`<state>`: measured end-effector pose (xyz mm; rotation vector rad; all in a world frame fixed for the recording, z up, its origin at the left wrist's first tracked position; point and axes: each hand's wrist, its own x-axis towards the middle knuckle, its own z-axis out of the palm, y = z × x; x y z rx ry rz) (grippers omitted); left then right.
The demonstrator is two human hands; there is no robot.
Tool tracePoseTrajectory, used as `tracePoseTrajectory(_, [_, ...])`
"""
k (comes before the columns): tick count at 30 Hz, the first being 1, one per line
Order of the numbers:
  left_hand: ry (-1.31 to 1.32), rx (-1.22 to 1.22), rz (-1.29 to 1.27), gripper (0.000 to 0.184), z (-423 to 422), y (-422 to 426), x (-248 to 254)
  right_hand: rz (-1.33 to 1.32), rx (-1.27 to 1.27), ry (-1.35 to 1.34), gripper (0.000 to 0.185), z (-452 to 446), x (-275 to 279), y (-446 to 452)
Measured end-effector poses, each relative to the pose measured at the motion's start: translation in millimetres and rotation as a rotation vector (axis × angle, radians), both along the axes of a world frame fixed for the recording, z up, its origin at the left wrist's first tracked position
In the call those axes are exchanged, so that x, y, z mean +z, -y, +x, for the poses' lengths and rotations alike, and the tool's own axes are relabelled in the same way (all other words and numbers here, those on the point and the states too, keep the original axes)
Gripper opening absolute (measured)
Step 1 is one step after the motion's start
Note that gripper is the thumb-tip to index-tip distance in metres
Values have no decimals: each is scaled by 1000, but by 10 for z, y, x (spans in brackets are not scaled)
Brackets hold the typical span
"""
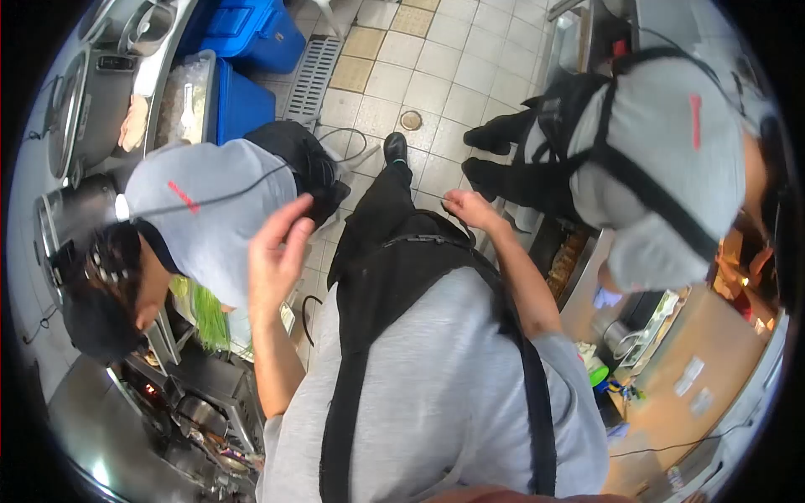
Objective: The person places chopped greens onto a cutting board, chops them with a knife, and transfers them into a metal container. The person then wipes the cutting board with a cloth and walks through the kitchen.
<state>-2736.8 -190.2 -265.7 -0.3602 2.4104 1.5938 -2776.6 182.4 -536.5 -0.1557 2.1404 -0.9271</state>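
Observation:
My left hand [281,251] is raised at my left side with its fingers stretched out and the thumb apart, holding nothing. It is close to the dark clothing of a bent-over person in a grey shirt. Beside my waist on the right, my right hand [472,209] is closed, its fingertips pinching a thin black apron string [459,220] that runs back toward my hip. The black apron [402,285] hangs over my grey shirt on two wide shoulder straps. Part of the string is hidden by the fingers.
A person [210,180] leans over at left near green stalks [210,317] and a stove area [201,411]. Another person [671,134] stands close at right by a counter [671,369]. Blue bins [251,38] and a floor grate [314,80] lie ahead on the tiled floor [457,63].

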Motion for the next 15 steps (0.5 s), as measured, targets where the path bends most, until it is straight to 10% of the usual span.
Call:
tracePoseTrajectory(7, [-1164,-95,-210,52,-2283,-93,1755,-47,-139,-186,34,-2031,38,340])
tracePoseTrajectory(15, [-1527,-519,-126,55,-3901,-367,2457,-160,-261,-185,32,-3470,383,585])
